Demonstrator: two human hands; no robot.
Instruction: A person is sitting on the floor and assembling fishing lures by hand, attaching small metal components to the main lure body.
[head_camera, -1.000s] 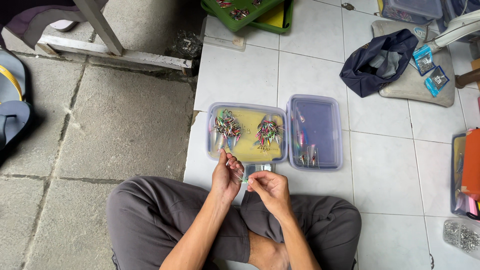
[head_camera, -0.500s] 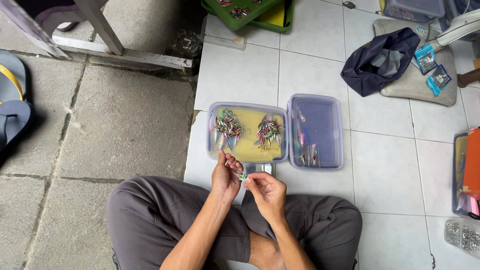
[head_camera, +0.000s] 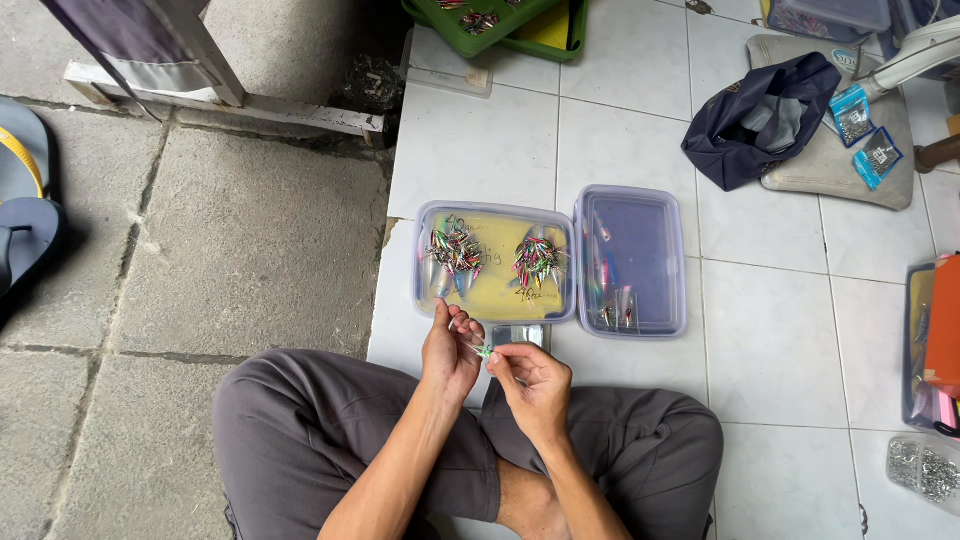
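Observation:
I sit cross-legged on a white tiled floor. My left hand (head_camera: 450, 350) and my right hand (head_camera: 530, 378) meet in front of my knees and pinch a small green and pink fishing lure (head_camera: 484, 351) between their fingertips. Just beyond them lies a clear plastic box with a yellow bottom (head_camera: 495, 295), holding two bunches of colourful lures (head_camera: 455, 250). To its right sits a second clear box (head_camera: 660, 260) with a few lures along its near side. A small clear packet (head_camera: 520, 334) lies on the tile under my hands.
A dark blue cloth bag (head_camera: 760, 115) rests on a grey mat at the upper right, with small blue packets (head_camera: 865, 135) beside it. A green tray (head_camera: 500, 20) is at the top. More containers (head_camera: 935, 340) stand at the right edge. Sandals (head_camera: 25, 200) lie on concrete at the left.
My hands have closed together on the small lure, and the head view has shifted slightly. The boxes have not moved.

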